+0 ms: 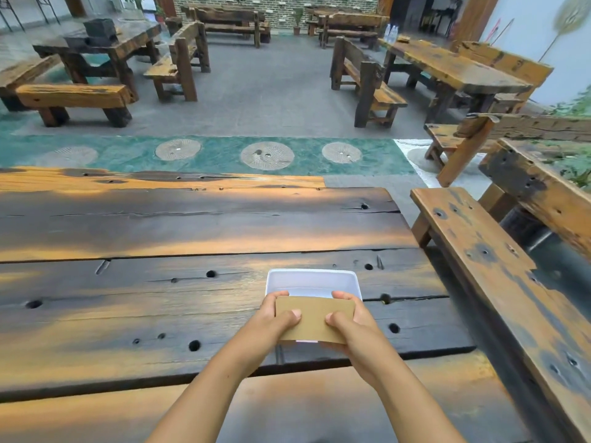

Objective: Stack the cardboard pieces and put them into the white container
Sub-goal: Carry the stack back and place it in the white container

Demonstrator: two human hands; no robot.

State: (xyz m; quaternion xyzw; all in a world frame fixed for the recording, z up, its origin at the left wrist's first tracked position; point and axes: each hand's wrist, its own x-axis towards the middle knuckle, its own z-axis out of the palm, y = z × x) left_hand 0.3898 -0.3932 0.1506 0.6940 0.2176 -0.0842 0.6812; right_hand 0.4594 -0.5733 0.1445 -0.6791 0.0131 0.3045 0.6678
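Note:
A brown stack of cardboard pieces [315,319] is held flat between both hands, just above the near half of the white container [311,279]. My left hand [275,318] grips the stack's left edge, thumb on top and fingers curled over the far corner. My right hand [350,327] grips the right edge the same way. The rectangular container sits on the wooden table [160,282]; its far half shows white inside, its near half is hidden by the cardboard and my hands.
A wooden bench [499,282] runs along the table's right side. The tabletop is dark, worn planks with knot holes. Beyond the far edge lie a green floor strip, grey floor and more wooden tables and benches.

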